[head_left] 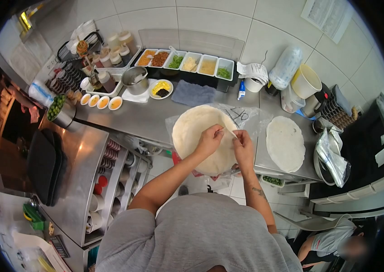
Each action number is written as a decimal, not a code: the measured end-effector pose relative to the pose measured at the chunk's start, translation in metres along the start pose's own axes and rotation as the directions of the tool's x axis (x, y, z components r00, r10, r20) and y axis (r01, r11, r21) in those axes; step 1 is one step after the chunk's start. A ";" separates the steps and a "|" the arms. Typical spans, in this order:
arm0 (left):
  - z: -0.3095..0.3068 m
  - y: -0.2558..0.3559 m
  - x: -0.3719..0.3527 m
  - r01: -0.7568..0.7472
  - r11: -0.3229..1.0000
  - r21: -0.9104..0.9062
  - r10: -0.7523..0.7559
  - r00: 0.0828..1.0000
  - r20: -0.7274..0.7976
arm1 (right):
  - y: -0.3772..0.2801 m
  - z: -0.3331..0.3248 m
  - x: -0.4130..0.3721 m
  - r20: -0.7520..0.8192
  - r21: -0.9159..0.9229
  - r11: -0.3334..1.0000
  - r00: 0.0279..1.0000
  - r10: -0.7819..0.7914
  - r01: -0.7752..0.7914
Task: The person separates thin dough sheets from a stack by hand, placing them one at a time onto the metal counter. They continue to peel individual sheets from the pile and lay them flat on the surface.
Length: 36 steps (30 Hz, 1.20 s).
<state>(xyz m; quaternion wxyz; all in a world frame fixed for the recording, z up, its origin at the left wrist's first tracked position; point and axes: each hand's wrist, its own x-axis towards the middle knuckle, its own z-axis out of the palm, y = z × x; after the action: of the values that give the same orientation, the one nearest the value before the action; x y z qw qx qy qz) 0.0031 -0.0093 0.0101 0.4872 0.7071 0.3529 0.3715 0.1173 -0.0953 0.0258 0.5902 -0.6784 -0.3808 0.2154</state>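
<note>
A large pale dough round (191,129) lies on a clear plastic bag (246,115) with black handwriting, at the counter's front edge. Over its surface, my left hand (209,140) is closed, thumb and fingers pinching a thin bit of dough near the right side. My right hand (243,148) pinches the dough's right edge, where a narrow pale strip shows between the two hands. The fingertips of both hands are close together. To the right, a second flat dough round (285,144) lies on the steel counter.
Behind stand white topping trays (208,67), a folded grey cloth (194,93), a plate of yellow and black food (160,89) and a steel pot (135,80). Small orange-filled cups (103,103) sit left. A metal bowl with plastic bags (330,158) stands right. Another person (330,242) is lower right.
</note>
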 end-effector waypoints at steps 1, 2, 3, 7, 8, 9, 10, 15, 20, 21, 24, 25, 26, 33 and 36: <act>0.002 0.000 0.000 0.013 1.000 0.000 -0.013 0.999 0.030 | -0.005 0.004 0.000 0.021 0.058 0.997 0.998 -0.054 0.053; 0.004 -0.002 0.001 0.001 1.000 -0.030 0.000 1.000 0.032 | -0.013 0.006 0.002 0.029 0.004 0.998 0.998 -0.064 0.064; 0.006 -0.003 0.003 -0.013 0.998 -0.060 0.015 0.999 0.033 | -0.022 0.008 0.004 0.038 -0.049 0.996 0.997 -0.074 0.076; 0.005 -0.005 0.004 0.035 0.997 -0.069 -0.033 0.999 0.032 | 0.003 0.006 0.021 0.020 -0.179 0.946 0.962 -0.272 0.271; 0.002 -0.004 0.003 0.054 0.995 -0.087 -0.051 0.998 0.030 | 0.010 0.003 0.024 -0.008 -0.135 0.979 0.987 -0.158 0.155; -0.002 -0.003 0.001 0.073 0.992 -0.104 -0.070 0.997 0.028 | 0.011 0.001 0.026 -0.030 -0.088 0.995 0.999 -0.041 0.038; -0.005 -0.002 -0.001 0.093 0.988 -0.122 -0.090 0.996 0.027 | 0.012 0.000 0.027 -0.046 -0.038 0.996 0.996 0.079 -0.081; -0.006 -0.007 -0.003 -0.085 0.995 -0.057 0.085 0.996 -0.013 | -0.005 0.005 0.013 0.042 -0.052 0.999 0.999 0.002 0.000; -0.009 0.013 0.010 -0.100 0.985 -0.141 0.105 0.994 0.028 | -0.015 0.012 0.007 0.098 -0.067 0.996 0.993 -0.060 0.067; -0.009 0.011 0.014 -0.068 0.986 -0.152 0.077 0.996 0.054 | -0.026 0.010 0.005 0.102 -0.088 0.994 0.993 -0.053 0.063; -0.007 0.008 0.015 -0.094 0.988 -0.124 0.098 0.995 0.028 | -0.043 0.007 0.006 0.153 -0.200 0.977 0.987 -0.045 0.075; -0.005 0.009 0.013 -0.123 0.987 -0.105 0.124 0.992 0.004 | -0.044 0.006 0.008 0.175 -0.245 0.966 0.984 -0.042 0.084; -0.005 0.009 0.012 -0.117 0.991 -0.059 0.117 0.993 -0.004 | -0.040 0.006 0.010 0.147 -0.239 0.958 0.981 -0.126 0.159; -0.007 0.006 0.003 -0.061 0.998 -0.009 0.060 0.992 -0.109 | -0.012 0.000 0.019 -0.048 -0.315 0.943 0.991 -0.127 0.106; -0.003 0.006 -0.001 -0.036 0.998 -0.044 0.033 0.997 -0.071 | -0.025 0.005 0.016 0.002 -0.146 0.984 0.995 -0.101 0.100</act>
<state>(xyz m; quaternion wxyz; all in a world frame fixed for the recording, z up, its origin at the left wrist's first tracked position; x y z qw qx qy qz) 0.0005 -0.0104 0.0163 0.4837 0.6884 0.3492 0.4125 0.1167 -0.0792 0.0512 0.5503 -0.7002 -0.4277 0.1548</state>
